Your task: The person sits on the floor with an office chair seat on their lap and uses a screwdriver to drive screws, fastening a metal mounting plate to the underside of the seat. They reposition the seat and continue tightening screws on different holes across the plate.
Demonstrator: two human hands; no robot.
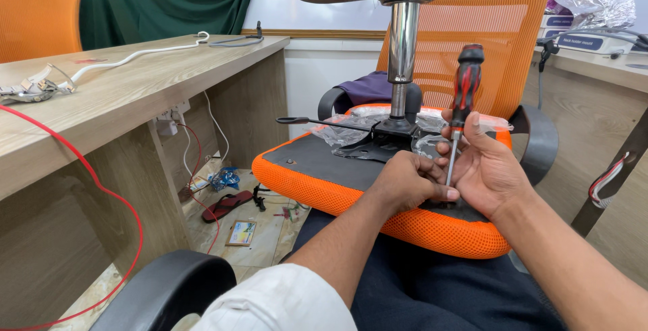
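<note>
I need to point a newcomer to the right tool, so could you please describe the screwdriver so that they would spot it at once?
Start at the upturned orange office chair lying across the person's lap, its chrome column pointing up. At the near edge of its black underside, the right hand holds the screwdriver upright, with the left hand at its tip. Its red-and-black handle and thin steel shaft set it apart from the black lever beside the column.

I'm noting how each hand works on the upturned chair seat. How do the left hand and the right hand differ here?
The right hand grips the red-and-black screwdriver by its shaft, holding it upright; the left hand holds no tool. The left hand is curled, fingers down by the screwdriver's tip; the right hand sits more open, thumb raised along the shaft. Both rest on the black underside of the orange seat, touching each other.
</note>
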